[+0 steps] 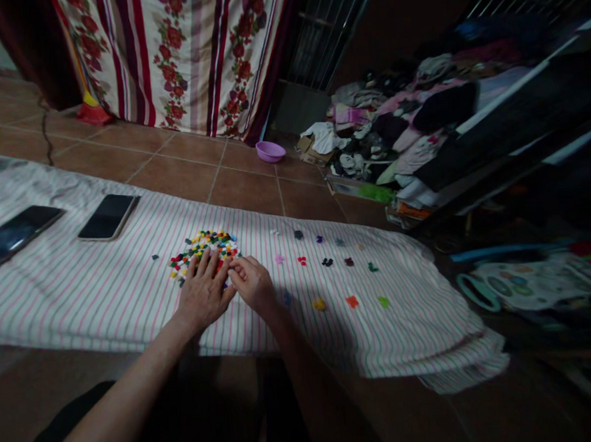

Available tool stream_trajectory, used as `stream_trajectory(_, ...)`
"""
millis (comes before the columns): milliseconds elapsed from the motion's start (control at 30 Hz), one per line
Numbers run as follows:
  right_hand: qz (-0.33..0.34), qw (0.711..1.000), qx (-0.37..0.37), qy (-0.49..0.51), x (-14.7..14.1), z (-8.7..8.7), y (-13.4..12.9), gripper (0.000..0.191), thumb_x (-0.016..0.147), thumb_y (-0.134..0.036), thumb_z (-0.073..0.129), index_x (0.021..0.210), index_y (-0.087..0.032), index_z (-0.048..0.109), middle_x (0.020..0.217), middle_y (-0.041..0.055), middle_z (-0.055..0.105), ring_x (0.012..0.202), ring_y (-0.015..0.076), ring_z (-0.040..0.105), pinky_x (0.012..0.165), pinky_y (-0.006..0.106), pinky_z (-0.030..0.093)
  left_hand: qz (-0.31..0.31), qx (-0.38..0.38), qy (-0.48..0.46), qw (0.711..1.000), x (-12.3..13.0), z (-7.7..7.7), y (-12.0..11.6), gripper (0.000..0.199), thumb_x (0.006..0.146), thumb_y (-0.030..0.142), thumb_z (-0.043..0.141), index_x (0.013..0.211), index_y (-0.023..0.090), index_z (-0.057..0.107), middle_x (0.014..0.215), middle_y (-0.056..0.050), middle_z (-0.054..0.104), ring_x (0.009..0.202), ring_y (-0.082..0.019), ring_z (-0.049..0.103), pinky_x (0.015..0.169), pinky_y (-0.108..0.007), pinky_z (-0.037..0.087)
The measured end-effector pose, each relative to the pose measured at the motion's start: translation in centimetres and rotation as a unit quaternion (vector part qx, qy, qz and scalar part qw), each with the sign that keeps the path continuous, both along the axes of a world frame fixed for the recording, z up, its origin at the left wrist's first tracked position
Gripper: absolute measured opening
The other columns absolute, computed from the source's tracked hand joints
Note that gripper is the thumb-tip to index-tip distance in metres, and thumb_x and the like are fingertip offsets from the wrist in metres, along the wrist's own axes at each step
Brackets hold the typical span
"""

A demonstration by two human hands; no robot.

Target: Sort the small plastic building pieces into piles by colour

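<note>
A mixed pile of small coloured pieces [209, 239] lies on a striped cloth [119, 285]. Flat on the near side of this pile rests my left hand [205, 290], its fingers spread over the pieces. My right hand [252, 280] is at the pile's right edge, thumb and fingertips pinched together beside the left hand; whatever is between them is too small to make out. To the right, little single-colour groups sit in rough rows, among them red pieces [302, 261], black pieces [327, 262], yellow pieces [319, 303], orange pieces [351, 301] and lime-green pieces [383, 301].
Two phones, one dark [18, 234] and one light-edged [108, 217], lie on the cloth at left. Beyond its far edge, a purple basin [270, 152] stands on the tiled floor near a floral curtain [175, 61]. A heap of clothes [394, 121] fills the back right.
</note>
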State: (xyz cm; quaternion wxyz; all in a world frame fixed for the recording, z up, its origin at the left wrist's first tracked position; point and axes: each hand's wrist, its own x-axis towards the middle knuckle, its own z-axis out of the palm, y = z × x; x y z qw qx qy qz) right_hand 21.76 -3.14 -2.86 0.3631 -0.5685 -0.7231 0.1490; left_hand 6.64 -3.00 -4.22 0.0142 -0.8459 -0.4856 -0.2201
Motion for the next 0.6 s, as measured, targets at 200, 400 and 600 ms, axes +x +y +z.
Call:
stream_trajectory(200,-0.032,0.999,0.010,-0.009,1.6,-0.1,-0.2,0.014,0.087,-0.021,0.053,0.094,-0.021,0.065,0.084,0.0031,0.061,0.074,0.0145,0.058,0.071,0.025,0.049,-0.003,0.011,-0.013,1.000,1.2,0.6,0.4,0.045,0.090,0.042,0.044,0.130,0.026,0.056,0.144,-0.011,0.049,0.142,-0.033,0.031,0.113,-0.057,0.028)
stream_trajectory(400,-0.085,0.996,0.026,0.002,4.7,0.3,-0.5,0.020,0.082,-0.015,0.050,0.092,-0.022,0.066,0.083,0.0032,0.061,0.072,0.0151,0.058,0.072,0.027,0.049,0.008,0.020,0.000,1.000,2.0,0.9,0.9,0.035,0.092,0.031,0.038,0.112,0.020,0.064,0.134,-0.013,0.057,0.137,-0.032,0.039,0.112,-0.056,0.030)
stream_trajectory(600,-0.158,0.986,0.037,0.028,9.4,0.5,-0.4,0.019,0.076,-0.016,0.051,0.087,-0.021,0.066,0.081,0.0030,0.062,0.068,0.0146,0.058,0.069,0.026,0.050,0.027,0.036,-0.016,0.999,2.1,1.0,1.7,0.037,0.093,0.030,0.034,0.099,0.015,0.067,0.119,-0.015,0.065,0.126,-0.031,0.050,0.110,-0.053,0.032)
